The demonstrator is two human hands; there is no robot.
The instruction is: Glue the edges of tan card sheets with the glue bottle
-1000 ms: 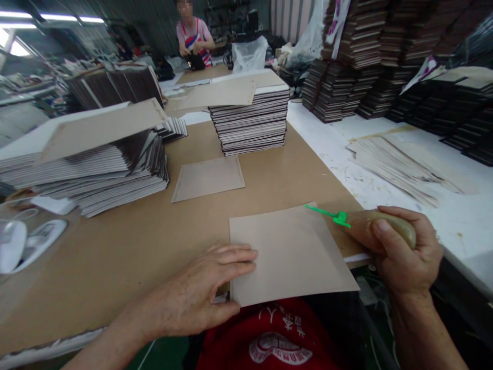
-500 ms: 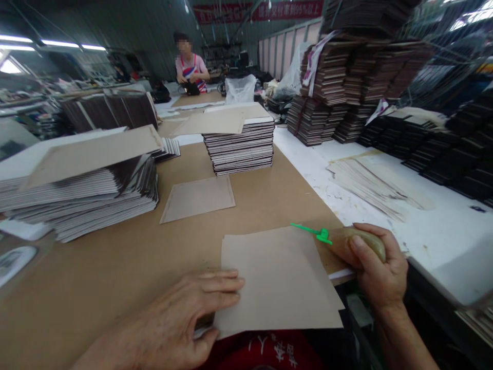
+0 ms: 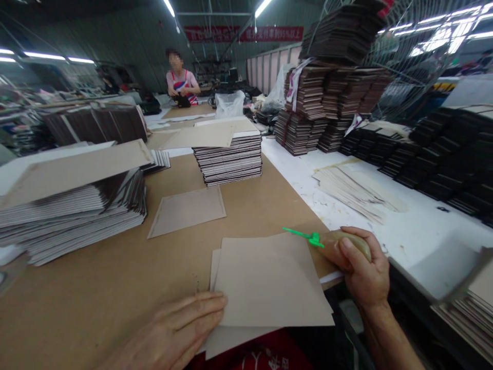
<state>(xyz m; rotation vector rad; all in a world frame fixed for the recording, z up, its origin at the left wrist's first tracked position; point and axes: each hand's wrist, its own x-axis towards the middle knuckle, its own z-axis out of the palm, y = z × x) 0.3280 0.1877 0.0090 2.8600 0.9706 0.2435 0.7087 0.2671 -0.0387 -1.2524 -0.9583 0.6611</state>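
Note:
My right hand point(image 3: 365, 270) is wrapped around a tan glue bottle point(image 3: 333, 249) with a thin green nozzle. The bottle lies nearly level, its nozzle over the far right corner of a beige sheet point(image 3: 269, 285). Under that sheet a second beige sheet point(image 3: 231, 340) sticks out at the left and along the near edge. My left hand point(image 3: 188, 321) rests with fingers stretched out along the left edge of both sheets; its thumb is hidden. A smaller beige sheet point(image 3: 188, 210) lies alone farther off on the brown board point(image 3: 262, 210).
White-edged panels form a stack point(image 3: 231, 162) ahead and a larger stack point(image 3: 88, 210) at left. Brown bundles point(image 3: 308, 103) and black bundles point(image 3: 454, 154) rise on the right. Pale strips point(image 3: 350, 187) lie on the white tabletop. A person point(image 3: 182, 85) stands at the far end.
The lower sheet now sticks out left and toward me from under the upper one. My left thumb has gone from sight. The whole view has shifted; the bottle stays over the same corner.

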